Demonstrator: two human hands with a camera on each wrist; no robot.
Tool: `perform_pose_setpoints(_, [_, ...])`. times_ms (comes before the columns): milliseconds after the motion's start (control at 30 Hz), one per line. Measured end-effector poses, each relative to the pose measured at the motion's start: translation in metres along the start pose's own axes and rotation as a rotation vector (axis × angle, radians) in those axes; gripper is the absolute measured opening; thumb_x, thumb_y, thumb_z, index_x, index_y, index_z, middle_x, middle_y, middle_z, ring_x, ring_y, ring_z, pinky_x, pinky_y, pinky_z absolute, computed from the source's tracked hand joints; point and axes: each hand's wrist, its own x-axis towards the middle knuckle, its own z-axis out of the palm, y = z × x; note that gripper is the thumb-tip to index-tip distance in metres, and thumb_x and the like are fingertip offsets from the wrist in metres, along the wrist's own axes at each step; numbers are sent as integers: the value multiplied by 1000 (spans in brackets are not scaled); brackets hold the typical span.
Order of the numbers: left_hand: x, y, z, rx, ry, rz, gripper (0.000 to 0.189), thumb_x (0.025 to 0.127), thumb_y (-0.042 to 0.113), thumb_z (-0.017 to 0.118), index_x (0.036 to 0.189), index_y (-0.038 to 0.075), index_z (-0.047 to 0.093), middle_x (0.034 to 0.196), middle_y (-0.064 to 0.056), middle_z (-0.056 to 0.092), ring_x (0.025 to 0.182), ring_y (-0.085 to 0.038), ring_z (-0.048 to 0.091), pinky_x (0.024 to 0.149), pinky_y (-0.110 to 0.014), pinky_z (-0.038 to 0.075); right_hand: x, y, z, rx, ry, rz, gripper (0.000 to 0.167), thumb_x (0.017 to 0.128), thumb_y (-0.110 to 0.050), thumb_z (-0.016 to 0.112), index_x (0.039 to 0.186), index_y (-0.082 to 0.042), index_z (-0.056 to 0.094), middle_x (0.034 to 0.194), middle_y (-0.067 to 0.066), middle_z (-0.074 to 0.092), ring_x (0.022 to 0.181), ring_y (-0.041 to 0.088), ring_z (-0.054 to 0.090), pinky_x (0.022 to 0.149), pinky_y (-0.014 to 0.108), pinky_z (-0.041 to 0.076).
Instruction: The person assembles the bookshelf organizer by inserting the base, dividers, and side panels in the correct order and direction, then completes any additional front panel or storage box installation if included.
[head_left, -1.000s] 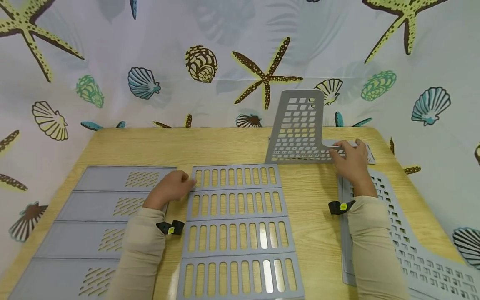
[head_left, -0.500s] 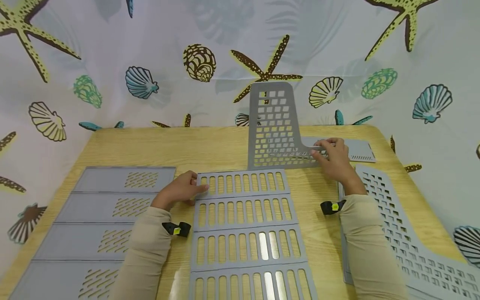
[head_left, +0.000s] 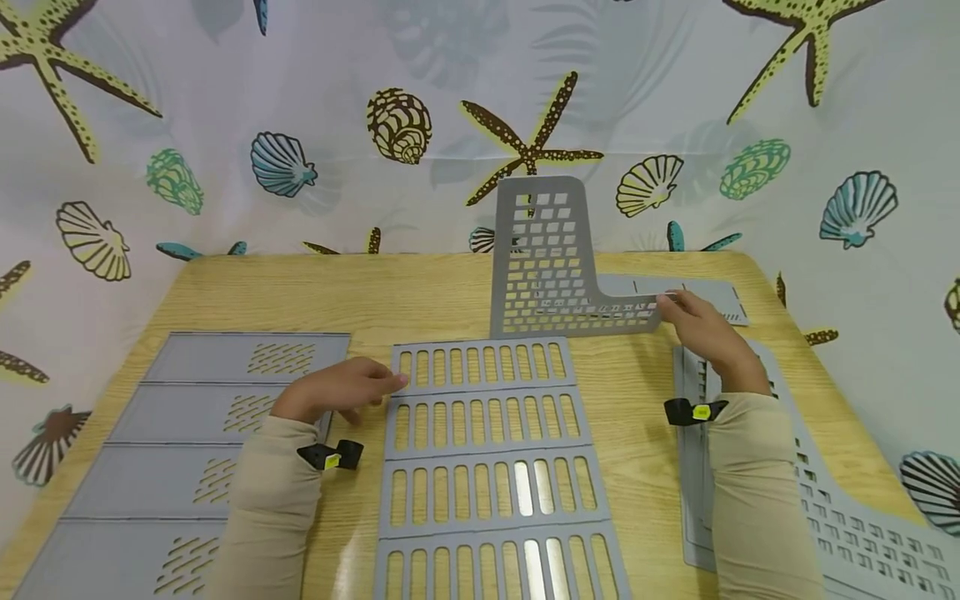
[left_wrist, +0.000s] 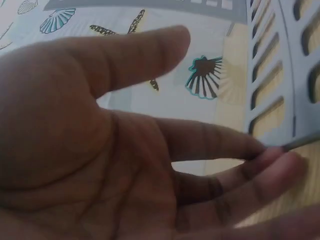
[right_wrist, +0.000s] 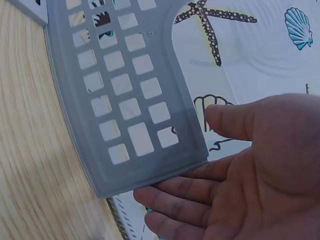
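Note:
An L-shaped grey panel [head_left: 543, 250] with rows of rectangular holes stands upright near the far middle of the table. My right hand [head_left: 701, 329] is at the end of its low arm. In the right wrist view, fairly straight fingers [right_wrist: 182, 202] touch or lie just behind that end, and the thumb is apart from the panel. A flat grey slotted panel [head_left: 480, 392] of several hinged strips lies in front of the upright one. Beside its far left corner is my left hand [head_left: 341, 387], fingers extended; in the left wrist view fingertips [left_wrist: 280, 155] meet that corner.
On the left lies a grey folding panel [head_left: 195, 358] with diagonal slits. Another L-shaped perforated panel [head_left: 847, 533] lies flat at the right, over other flat pieces. A small grey panel [head_left: 712, 292] rests behind the right hand. Beyond the wooden table [head_left: 322, 287] hangs a shell-patterned cloth [head_left: 450, 50].
The upright L-shaped panel has moved left, behind the slotted panel. My right hand has slid from its arm to its end. The slotted panel has shifted slightly right and nearer.

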Motion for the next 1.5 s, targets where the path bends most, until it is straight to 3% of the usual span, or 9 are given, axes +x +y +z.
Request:
perform_pose_setpoints(67, [3,1,1,5,8,25,50,107,39,43,126,-5,58,97,-15,62,82,-23,60,80,-36,52,1,0,1,-2,-11,5,77,107,-54,19,160,-1,1,163,33,10,149,54,12,115,72,20])
perform_pose_setpoints(167, [11,0,4,-27,44,42,41,108,35,43,92,-1,54,70,-6,39,63,-16,39,73,-34,42,3,-4,4,-22,-21,0,78,106,-55,19,160,0,2,163,33,11,149,55,13,114,72,21])
perform_pose_setpoints(300, [21,0,7,-90,84,104,40,108,35,44,114,-2,56,111,-23,61,100,-32,62,88,-40,50,4,-13,12,-51,-64,-21,80,106,-56,24,160,0,4,163,32,9,149,55,11,115,72,20])
perform_pose_setpoints(400, [21,5,8,-105,63,129,65,107,39,45,154,-3,29,160,-27,29,145,-43,37,112,-54,42,4,-19,17,-44,-94,-32,82,105,-57,29,160,-2,3,165,30,7,150,53,9,116,71,18])
perform_pose_setpoints(633, [5,20,7,19,10,81,76,105,47,45,155,-6,26,161,-28,28,141,-44,43,111,-54,43,-2,-19,12,-44,-110,-23,82,106,-57,29,160,-4,-3,165,31,4,150,55,10,115,72,17])
perform_pose_setpoints(967, [4,15,6,-77,-7,97,73,105,45,46,159,6,18,161,-26,28,147,-44,33,114,-56,39,13,-24,26,-10,-93,-95,72,109,-21,39,159,-3,-9,164,31,9,151,51,13,118,66,22])
perform_pose_setpoints(1133, [6,12,7,-77,2,113,75,105,44,47,160,6,13,162,-26,24,148,-44,31,116,-58,35,21,-28,38,-32,-33,-72,77,105,-13,43,158,-1,-13,165,30,8,152,48,15,118,63,26])
perform_pose_setpoints(1367, [8,14,12,-82,32,121,75,104,43,49,160,8,14,163,-26,23,151,-44,24,118,-60,31,27,-30,61,37,-46,-154,80,101,-4,46,158,0,-10,164,30,10,153,46,13,123,59,19])
perform_pose_setpoints(1500, [9,15,14,-52,52,128,68,104,38,52,157,6,24,160,-27,29,149,-44,28,116,-59,34,27,-30,66,43,-41,-167,83,97,1,46,158,2,-10,164,30,9,153,46,12,124,58,17])
